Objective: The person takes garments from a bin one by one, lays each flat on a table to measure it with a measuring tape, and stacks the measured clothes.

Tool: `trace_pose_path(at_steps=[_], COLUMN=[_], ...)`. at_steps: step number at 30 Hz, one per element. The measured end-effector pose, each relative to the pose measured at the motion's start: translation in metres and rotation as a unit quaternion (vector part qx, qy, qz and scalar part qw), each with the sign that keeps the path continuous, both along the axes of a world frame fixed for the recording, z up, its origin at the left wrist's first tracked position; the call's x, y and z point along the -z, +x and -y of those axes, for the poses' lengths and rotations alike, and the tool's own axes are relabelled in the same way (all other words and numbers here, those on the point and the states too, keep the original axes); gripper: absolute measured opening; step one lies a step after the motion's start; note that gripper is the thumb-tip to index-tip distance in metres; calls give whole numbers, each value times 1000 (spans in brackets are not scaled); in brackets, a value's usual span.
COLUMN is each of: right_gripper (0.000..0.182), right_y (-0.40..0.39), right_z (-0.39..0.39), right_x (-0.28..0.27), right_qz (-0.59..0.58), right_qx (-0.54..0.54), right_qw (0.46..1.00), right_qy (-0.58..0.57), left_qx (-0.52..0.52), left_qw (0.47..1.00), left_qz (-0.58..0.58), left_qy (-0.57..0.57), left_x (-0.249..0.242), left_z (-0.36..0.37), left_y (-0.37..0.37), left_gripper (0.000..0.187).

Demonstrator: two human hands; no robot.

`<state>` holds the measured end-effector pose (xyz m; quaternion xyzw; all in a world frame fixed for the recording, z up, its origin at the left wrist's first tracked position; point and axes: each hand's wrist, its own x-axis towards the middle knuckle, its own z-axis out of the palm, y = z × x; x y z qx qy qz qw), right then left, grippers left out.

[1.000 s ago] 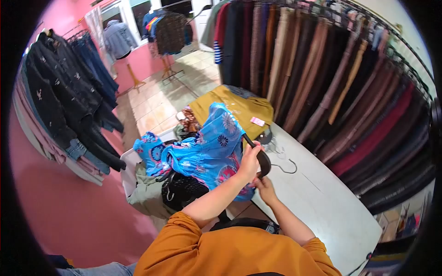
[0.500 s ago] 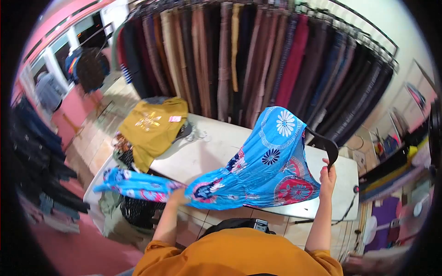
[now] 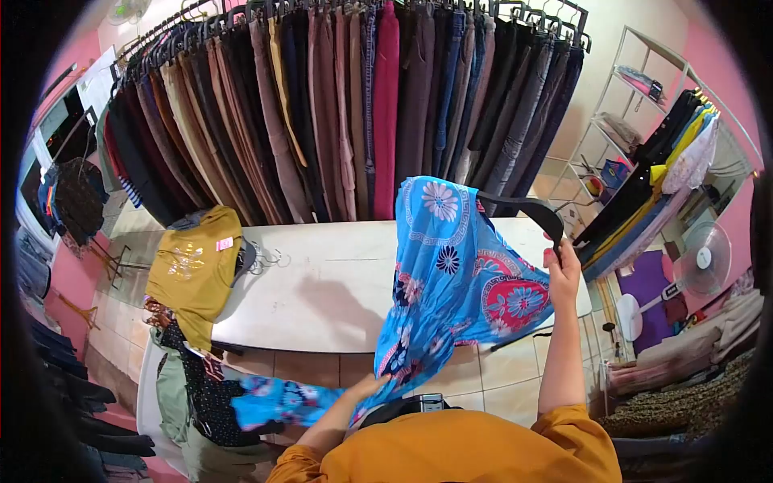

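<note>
The right hand [image 3: 564, 270], right of the frame's centre, is curling firmly around one end of a black hanger [image 3: 541, 216]. From that hanger a blue dress [image 3: 447, 274] is hanging, filling the middle of the frame and covering part of the white desk [image 3: 322, 282] behind it. The dress is showing large flowers and red rounds. The left hand [image 3: 370, 388], at the lower centre, is touching the gathered lower part of the dress; its fingers are partly hidden, so how tightly they are closing cannot be told. A length of the same blue cloth is stretching from there toward the lower left.

At the lower left, a white bin [image 3: 146, 394] is holding a heap of clothes: a green garment [image 3: 171, 386] is lying against its left wall, a black dotted garment [image 3: 208, 394] is lying beside it, and the blue cloth's end is overlapping the dotted one.

A yellow shirt [image 3: 185, 274] with a pink tag [image 3: 225, 244] is lying on the desk's left end, its lower part drooping over the edge toward the bin. Across the top, a dense row of trousers [image 3: 386, 121] is hanging. At the upper right, a shelf [image 3: 620, 42] is carrying packets [image 3: 642, 83] on its tiers.
</note>
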<state>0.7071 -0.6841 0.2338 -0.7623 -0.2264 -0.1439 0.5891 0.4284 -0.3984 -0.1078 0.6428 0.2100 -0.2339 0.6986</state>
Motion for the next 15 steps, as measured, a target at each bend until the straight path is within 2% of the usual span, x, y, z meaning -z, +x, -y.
trace_pose_path(at_steps=[1, 3, 4, 5, 6, 7, 8, 9, 10, 11, 12, 13, 15], right_gripper=[23, 22, 22, 21, 21, 21, 23, 25, 21, 30, 30, 30, 29], right_y=[3, -2, -4, -7, -8, -11, -17, -21, -23, -18, -12, -5, 14], right_z=[5, 12, 16, 22, 29, 32, 31, 29, 25, 26, 24, 20, 10], right_x=[-1, -16, -21, -24, -27, -31, -36, -41, -46, -45, -45, -45, -51], right_qz=[20, 38, 55, 72, 71, 69, 78, 85, 102, 106, 110, 115, 129], right_qx=[4, 2, -3, -6, -22, -16, -40, -66, -64, -79, -77, -75, -86], right_qw=[1000, 999, 998, 997, 997, 997, 995, 990, 985, 981, 982, 983, 980], right_qy=[-7, -6, -5, -3, -4, -3, -49, -96, -122, -139, -130, -120, -124], left_qx=[84, 96, 115, 61, 36, -31, -135, -172, -208, -237, -264, -261, -206], left_qw=[991, 987, 972, 961, 961, 941, 954, 874, 781, 798, 808, 808, 861], left_qz=[-14, 58, 82, 191, 139, 234, 204, 320, 454, 470, 482, 482, 453], left_qy=[99, 112, 188, 188, 237, 243, 175, 324, 374, 293, 212, 216, 104], left_x=[-9, -31, -46, -62, -102, -94, -115, -160, -168, -203, -240, -254, -270], left_z=[-5, -8, -13, -16, -19, -26, -25, -21, -25, -16, -7, -6, -6], left_y=[12, 23, 31, 33, 40, 50, 60, 68, 86, 98, 103, 110, 126], left_gripper=[46, 43, 39, 37, 35, 37, 53, 71, 75, 77, 78, 78, 71])
